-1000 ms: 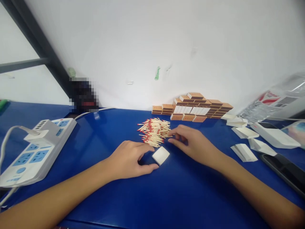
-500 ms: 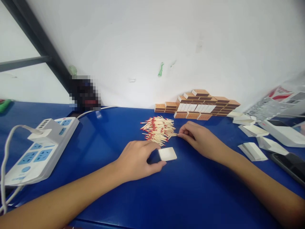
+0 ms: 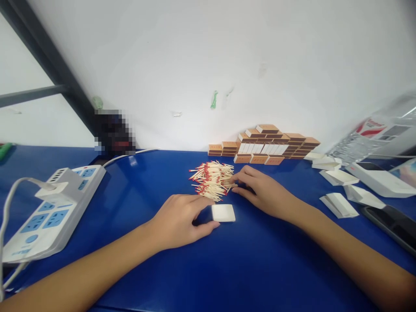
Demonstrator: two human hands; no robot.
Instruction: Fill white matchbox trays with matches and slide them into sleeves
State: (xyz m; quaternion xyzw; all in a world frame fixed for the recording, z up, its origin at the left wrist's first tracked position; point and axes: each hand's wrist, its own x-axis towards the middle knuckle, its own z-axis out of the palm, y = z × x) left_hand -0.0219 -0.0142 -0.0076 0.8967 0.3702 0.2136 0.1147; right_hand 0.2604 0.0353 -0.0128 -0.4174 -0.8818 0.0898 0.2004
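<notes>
A heap of red-tipped matches (image 3: 212,180) lies on the blue table (image 3: 247,264). In front of it sits a small white matchbox tray (image 3: 223,212). My left hand (image 3: 180,220) rests on the table and pinches the tray's left side between thumb and forefinger. My right hand (image 3: 260,190) reaches to the right edge of the heap, its fingertips pressed together on some matches.
A stack of brown matchboxes (image 3: 264,145) lines the wall behind the heap. White box sleeves (image 3: 338,203) lie scattered at the right, next to a dark phone (image 3: 390,223). At the left stands a white and blue power strip (image 3: 48,212) with a charger plugged in.
The white tray has turned square to me under my left hand. My right hand has stayed at the right edge of the match heap, its fingers shifting slightly.
</notes>
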